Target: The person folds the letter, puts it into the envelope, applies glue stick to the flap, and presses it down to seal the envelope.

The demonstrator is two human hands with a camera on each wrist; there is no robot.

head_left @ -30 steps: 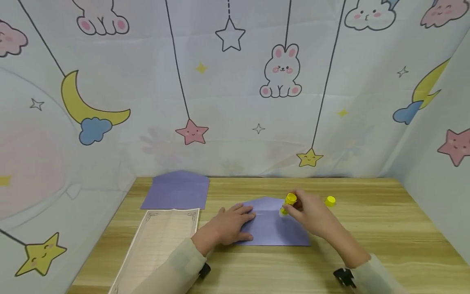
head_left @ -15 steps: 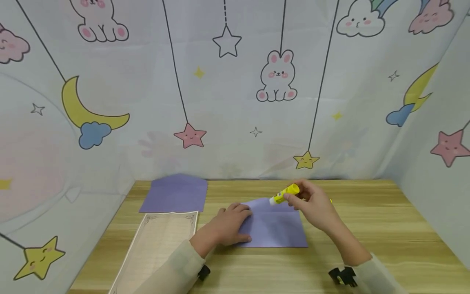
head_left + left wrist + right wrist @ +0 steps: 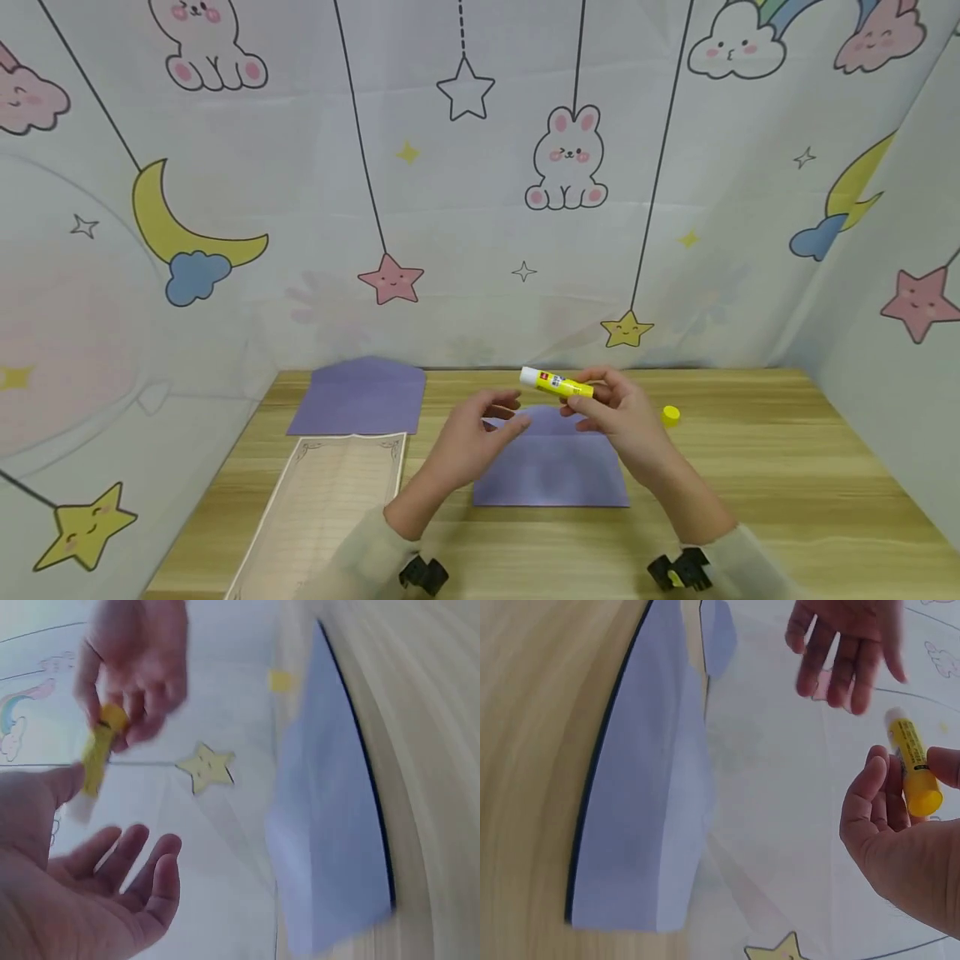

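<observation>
A yellow glue stick (image 3: 553,383) with a white end is pinched between the thumb and fingers of my right hand (image 3: 630,425), raised over the table. Its white end points left, towards my left hand (image 3: 474,437). That left hand is lifted off the table with fingers spread and slightly bent, holding nothing. In the left wrist view its thumb comes close to the glue stick (image 3: 96,757); whether they touch I cannot tell. Beneath both hands lies a purple envelope (image 3: 551,475) with its flap unfolded to the back. The right wrist view shows this envelope (image 3: 630,795) too.
A yellow glue cap (image 3: 671,416) stands on the wooden table (image 3: 750,483) right of my right hand. Another purple envelope (image 3: 360,400) lies at the back left. In front of it is a sheet of lined letter paper (image 3: 330,500). A patterned cloth (image 3: 465,208) hangs behind.
The glue stick has left the envelope flap, been raised and turned so its white end points left. My left hand has lifted from the envelope it was pressing and moved up towards the stick.
</observation>
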